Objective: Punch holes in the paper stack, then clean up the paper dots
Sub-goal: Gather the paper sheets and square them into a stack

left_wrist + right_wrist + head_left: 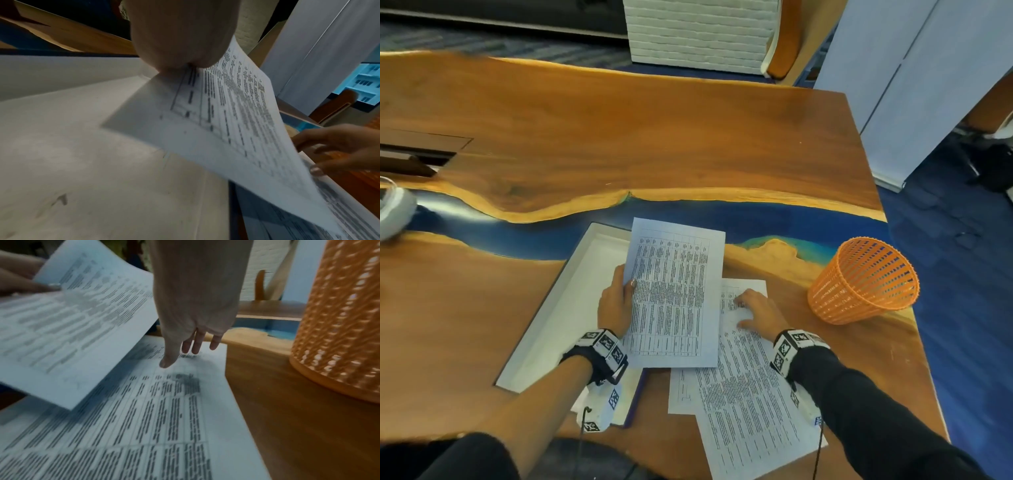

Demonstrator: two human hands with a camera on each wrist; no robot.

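Forearms reach in from below; left hand (pixel 616 301) pinches a lifted sheet (pixel 674 294) over a white tray (pixel 558 308). Left wrist: thumb on its edge. Right wrist: right hand (pixel 193 321), fingers straight, rests on papers (pixel 144 426) beside a basket (pixel 341 337).

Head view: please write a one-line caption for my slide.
Left hand lifts a printed sheet over a white tray; right hand rests on papers beside an orange basket.
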